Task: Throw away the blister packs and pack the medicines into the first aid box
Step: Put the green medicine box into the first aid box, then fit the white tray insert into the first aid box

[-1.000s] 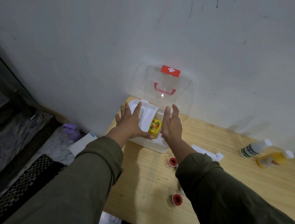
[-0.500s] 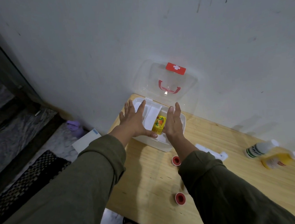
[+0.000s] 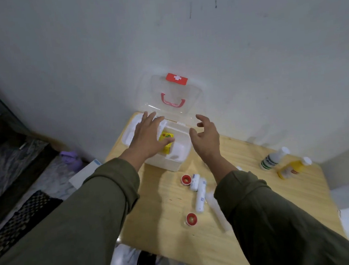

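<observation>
The white first aid box (image 3: 173, 163) stands on the wooden table (image 3: 168, 227) against the wall, its clear lid (image 3: 191, 93) with a red handle raised. Inside lies a small yellow medicine box (image 3: 166, 137). My left hand (image 3: 146, 136) lies flat over the box's left half, fingers straight, its thumb against the yellow box. My right hand (image 3: 206, 137) hovers just right of the box, fingers loosely curled and holding nothing. Two red-capped rolls (image 3: 186, 179) (image 3: 191, 218) and white wrapped bandage rolls (image 3: 200, 194) lie in front of the box.
A white-green bottle (image 3: 272, 159) and a yellow bottle (image 3: 291, 169) lie at the table's far right. A purple object (image 3: 71, 159) and a white carton (image 3: 85, 173) sit on the floor to the left, beside a dark mat (image 3: 19, 219).
My right hand has lifted off the box and drawn right, fingers curling. My left hand slid further over the box. The white bandage rolls have come into sight.
</observation>
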The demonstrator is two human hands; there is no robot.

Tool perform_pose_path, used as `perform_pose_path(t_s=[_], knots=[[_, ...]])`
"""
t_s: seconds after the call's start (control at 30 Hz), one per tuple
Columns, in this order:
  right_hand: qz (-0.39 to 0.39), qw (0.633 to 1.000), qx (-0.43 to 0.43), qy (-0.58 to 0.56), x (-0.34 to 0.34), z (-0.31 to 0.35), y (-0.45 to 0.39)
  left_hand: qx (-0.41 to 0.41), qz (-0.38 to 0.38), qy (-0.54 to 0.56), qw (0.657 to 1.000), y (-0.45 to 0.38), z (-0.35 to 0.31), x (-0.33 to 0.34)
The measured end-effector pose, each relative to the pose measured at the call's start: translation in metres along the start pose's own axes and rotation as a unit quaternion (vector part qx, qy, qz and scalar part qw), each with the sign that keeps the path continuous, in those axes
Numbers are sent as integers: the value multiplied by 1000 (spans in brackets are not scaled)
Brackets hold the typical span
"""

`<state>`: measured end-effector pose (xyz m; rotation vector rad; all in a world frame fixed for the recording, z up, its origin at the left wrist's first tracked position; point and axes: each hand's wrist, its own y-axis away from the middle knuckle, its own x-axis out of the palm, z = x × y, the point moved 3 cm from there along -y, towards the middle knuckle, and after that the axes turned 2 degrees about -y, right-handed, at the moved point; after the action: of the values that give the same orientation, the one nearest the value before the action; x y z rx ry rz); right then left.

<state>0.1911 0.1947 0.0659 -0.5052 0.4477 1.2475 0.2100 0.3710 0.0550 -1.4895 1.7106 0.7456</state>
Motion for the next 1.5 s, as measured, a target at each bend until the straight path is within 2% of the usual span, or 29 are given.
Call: perform_pose_path(t_s=[0.2,0.37,0.6,0.7,0.9,1.07,1.2,1.37,1.5], knots=[[2,999,10,54,-56,-30,27,47,15,1,999,25,-46,25],[27,997,23,73,-87,-63,59,46,50,-3,998,55,-72,55],[71,995,36,69,-109,-120,122,88,111,-140,980,94,-104,106],[100,991,48,69,-112,-141,142,103,122,-151,976,104,-110,126],[136,986,55,83,-104,-168,169,70,166,-198,964,118,-116,150],[161,969,60,175,-98,-179,173,24,200,-222,954,119,-114,162],[175,960,45,215,-95,-180,171,30,206,-248,946,116,-119,164],[187,963,46,188,-96,-178,168,37,203,-267,941,113,-127,166],[149,983,57,95,-106,-175,166,3,204,-222,954,109,-124,170]])
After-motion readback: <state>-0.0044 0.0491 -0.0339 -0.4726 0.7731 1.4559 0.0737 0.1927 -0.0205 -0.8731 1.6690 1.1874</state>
